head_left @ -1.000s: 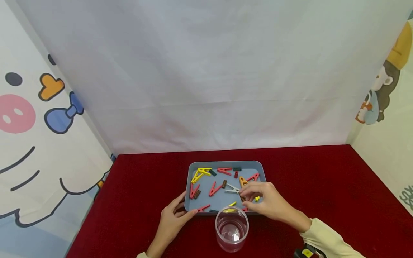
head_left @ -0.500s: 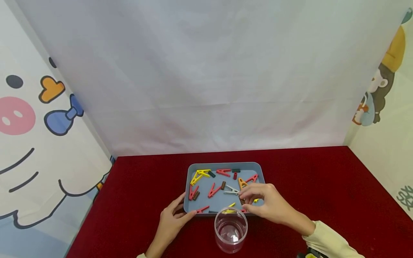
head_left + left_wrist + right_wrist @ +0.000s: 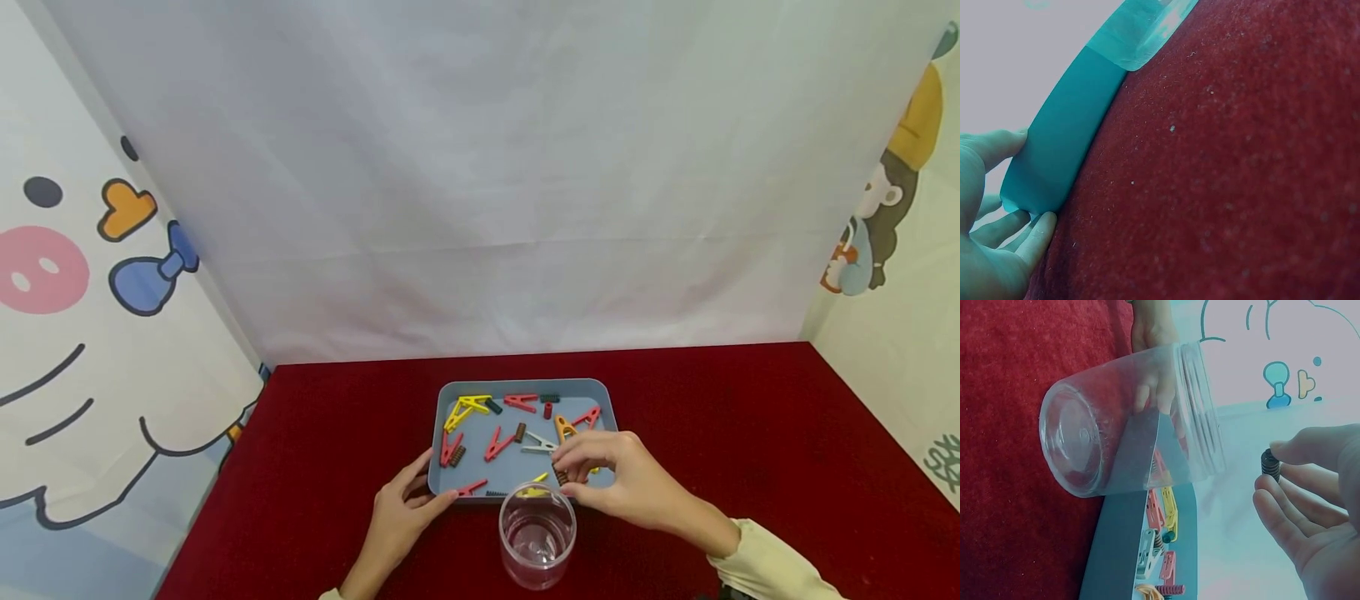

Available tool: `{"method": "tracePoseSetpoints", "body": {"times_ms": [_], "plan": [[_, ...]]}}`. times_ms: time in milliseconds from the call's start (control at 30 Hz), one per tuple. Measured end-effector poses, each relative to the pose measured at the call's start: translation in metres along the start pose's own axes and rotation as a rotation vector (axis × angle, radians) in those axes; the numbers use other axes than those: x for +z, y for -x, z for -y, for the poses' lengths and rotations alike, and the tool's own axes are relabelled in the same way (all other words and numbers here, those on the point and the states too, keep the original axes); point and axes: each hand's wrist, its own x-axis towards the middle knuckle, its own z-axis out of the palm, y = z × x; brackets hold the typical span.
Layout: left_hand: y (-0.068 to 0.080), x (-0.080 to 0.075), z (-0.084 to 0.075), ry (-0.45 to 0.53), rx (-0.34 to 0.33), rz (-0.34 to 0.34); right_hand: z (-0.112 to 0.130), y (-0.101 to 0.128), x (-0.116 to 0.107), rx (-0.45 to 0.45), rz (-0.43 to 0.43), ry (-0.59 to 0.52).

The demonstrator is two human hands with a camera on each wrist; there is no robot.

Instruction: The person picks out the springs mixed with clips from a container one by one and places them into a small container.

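Observation:
A blue-grey tray [image 3: 604, 398] on the red cloth holds several red, yellow, orange and white clip halves and small coil springs. My left hand [image 3: 429, 493] grips the tray's near left corner, thumb on the rim and fingers [image 3: 1030, 232] against the wall [image 3: 1066, 156]. Over the tray's near right part, my right hand [image 3: 567, 480] pinches a dark brown spring [image 3: 1270, 464] between thumb and fingertips. A clear plastic jar [image 3: 537, 533] stands upright and open just in front of the tray, left of the right hand; in the right wrist view this jar [image 3: 1129, 425] lies close to the spring.
A red clip half [image 3: 498, 442], a white one [image 3: 537, 442] and a yellow pair [image 3: 467, 407] lie in the tray. Red cloth [image 3: 750, 433] stretches to both sides. A white backdrop and cartoon-printed side walls close the space.
My right hand has drawn slightly left and nearer, toward the jar, with the brown spring between its fingers. The left hand stays on the tray corner.

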Motion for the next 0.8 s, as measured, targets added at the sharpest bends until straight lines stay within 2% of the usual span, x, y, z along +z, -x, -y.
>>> {"method": "tracePoseSetpoints", "body": {"times_ms": [800], "plan": [[0.001, -0.001, 0.001, -0.003, -0.004, 0.006, 0.013, 0.001, 0.007, -0.062, 0.04, -0.006]]}}
